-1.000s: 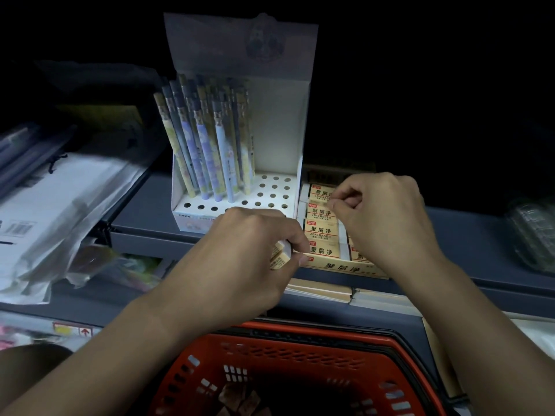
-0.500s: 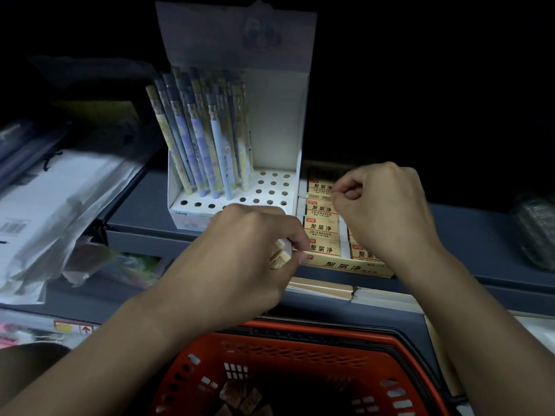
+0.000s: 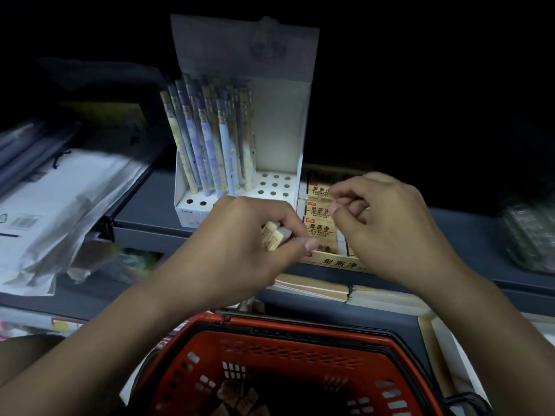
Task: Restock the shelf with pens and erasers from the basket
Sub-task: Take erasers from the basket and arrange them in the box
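My left hand point(image 3: 240, 250) grips a couple of cream erasers point(image 3: 274, 237) just in front of the white pen display point(image 3: 279, 139). Several pens point(image 3: 210, 136) stand in the display's left holes. To its right sits the yellow eraser box point(image 3: 339, 262), with labelled erasers point(image 3: 318, 228) lined up inside. My right hand point(image 3: 390, 229) hovers over that box with its fingers curled, and I see nothing in them. The red basket point(image 3: 300, 334) is below, with several erasers point(image 3: 240, 397) at its bottom.
The grey shelf point(image 3: 144, 217) carries plastic-wrapped white paper goods point(image 3: 60, 205) at the left and a clear wrapped pack point(image 3: 528, 235) at the far right. Flat notebooks point(image 3: 315, 288) lie on the lower ledge under the eraser box. The shelf's back is dark.
My right hand has lifted off the erasers in the box and drawn slightly back. My left hand has turned a little, so the erasers it holds show more.
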### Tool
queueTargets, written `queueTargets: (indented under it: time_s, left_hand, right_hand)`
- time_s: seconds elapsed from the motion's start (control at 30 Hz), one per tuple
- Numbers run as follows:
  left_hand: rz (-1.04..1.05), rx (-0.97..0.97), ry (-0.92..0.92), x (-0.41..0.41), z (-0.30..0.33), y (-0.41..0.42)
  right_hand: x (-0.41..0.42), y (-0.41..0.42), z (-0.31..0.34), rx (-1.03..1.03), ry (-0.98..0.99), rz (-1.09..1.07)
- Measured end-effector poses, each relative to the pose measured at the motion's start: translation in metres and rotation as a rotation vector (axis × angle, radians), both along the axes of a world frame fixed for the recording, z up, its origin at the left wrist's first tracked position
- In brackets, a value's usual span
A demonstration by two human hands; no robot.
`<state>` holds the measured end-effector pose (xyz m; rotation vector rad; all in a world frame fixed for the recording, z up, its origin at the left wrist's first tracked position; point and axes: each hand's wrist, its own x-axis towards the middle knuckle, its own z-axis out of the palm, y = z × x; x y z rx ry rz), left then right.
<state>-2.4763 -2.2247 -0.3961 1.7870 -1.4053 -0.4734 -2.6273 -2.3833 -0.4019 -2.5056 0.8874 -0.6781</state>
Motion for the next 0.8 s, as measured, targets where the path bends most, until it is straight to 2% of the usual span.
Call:
queueTargets:
  time_s: [0.1,0.2,0.3,0.47,0.6,0.67,0.8]
  left_hand:
    - [0.015,-0.046,0.195,-0.002,0.003,0.0]
    - [-0.006,-0.121,0.346,-0.003,0.005,-0.004]
    - [0.04,-0.167,0.358,-0.007,0.007,-0.008]
    - [0.101,-0.207,0.374,-0.015,0.008,-0.009]
    - [0.077,-0.208,0.598,-0.027,0.01,-0.008]
    - [0.063,-0.203,0.652,-0.031,0.011,-0.007]
    - [0.027,-0.197,0.56,-0.026,0.005,-0.008]
  right_hand:
    - [-0.008,0.018,0.004,0.008,-0.101,0.092]
    - [-0.014,0.039,0.007,-0.058,-0.114,0.163]
    - [-0.021,0.058,0.004,-0.089,-0.135,0.179]
    - [-0.03,0.081,0.0,0.034,-0.208,0.154]
    - [-0.027,0.088,-0.001,0.022,-0.232,0.11]
    - [-0.025,0.087,-0.002,0.017,-0.235,0.087]
    - [-0.026,0.083,0.004,-0.016,-0.197,0.142]
